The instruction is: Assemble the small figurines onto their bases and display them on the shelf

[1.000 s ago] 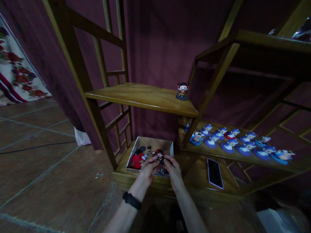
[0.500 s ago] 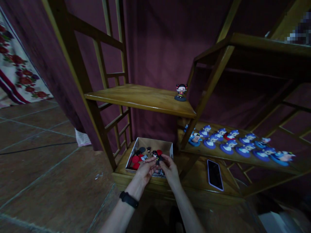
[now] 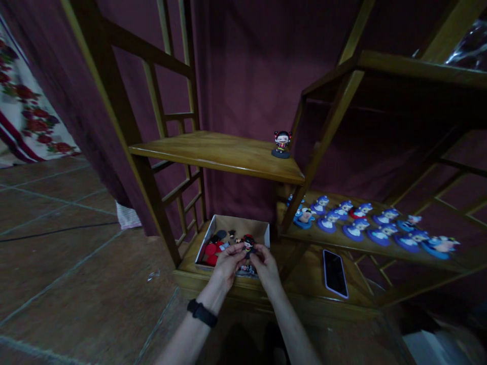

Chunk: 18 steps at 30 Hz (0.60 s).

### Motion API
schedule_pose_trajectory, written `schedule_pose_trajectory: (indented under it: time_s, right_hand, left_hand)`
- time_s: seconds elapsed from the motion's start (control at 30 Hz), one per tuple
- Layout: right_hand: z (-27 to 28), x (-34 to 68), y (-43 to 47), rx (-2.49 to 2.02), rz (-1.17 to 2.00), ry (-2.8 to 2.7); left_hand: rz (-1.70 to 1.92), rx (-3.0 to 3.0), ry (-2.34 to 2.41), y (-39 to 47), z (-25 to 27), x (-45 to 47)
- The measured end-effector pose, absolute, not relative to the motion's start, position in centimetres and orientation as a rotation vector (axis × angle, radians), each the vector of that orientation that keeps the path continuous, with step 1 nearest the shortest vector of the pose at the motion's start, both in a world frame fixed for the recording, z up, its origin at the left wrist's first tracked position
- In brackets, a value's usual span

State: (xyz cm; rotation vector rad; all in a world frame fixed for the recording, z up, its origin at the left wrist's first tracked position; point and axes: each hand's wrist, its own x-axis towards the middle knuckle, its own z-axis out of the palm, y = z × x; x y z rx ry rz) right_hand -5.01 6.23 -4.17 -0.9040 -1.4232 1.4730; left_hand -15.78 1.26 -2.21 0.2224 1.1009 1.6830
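Between the fingertips of my left hand (image 3: 229,263) and my right hand (image 3: 265,262) is a small black-haired figurine (image 3: 248,244) with a dark base at its lower end. Both hands are closed on it, over the front of an open cardboard box (image 3: 262,230). Inside the box lie red discs (image 3: 211,249), dark pieces and small figurine parts; my fingers cover some of them. On the wooden shelf (image 3: 213,151) above, a similar figurine (image 3: 281,142) stands upright on a round dark base. A black band is on my left wrist.
Several purple-and-blue figurines (image 3: 357,229) stand in rows on a lower shelf at right. A phone (image 3: 335,274) lies on the bottom board. A slanted wooden post (image 3: 323,137) divides the shelves. Left of the unit are a tiled floor and a dark cable (image 3: 57,233).
The held figurine has turned from tilted to more upright between my fingers. My hands stay over the box, and the view has shifted slightly.
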Motion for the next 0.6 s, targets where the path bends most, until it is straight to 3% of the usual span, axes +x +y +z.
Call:
schedule_pose_trajectory:
  time_s: [0.6]
  right_hand:
    - [-4.4,-4.9,6.3,-0.929,1.603,-1.215]
  left_hand:
    - [1.779,0.502,1.262,1.5,-2.4,-14.6]
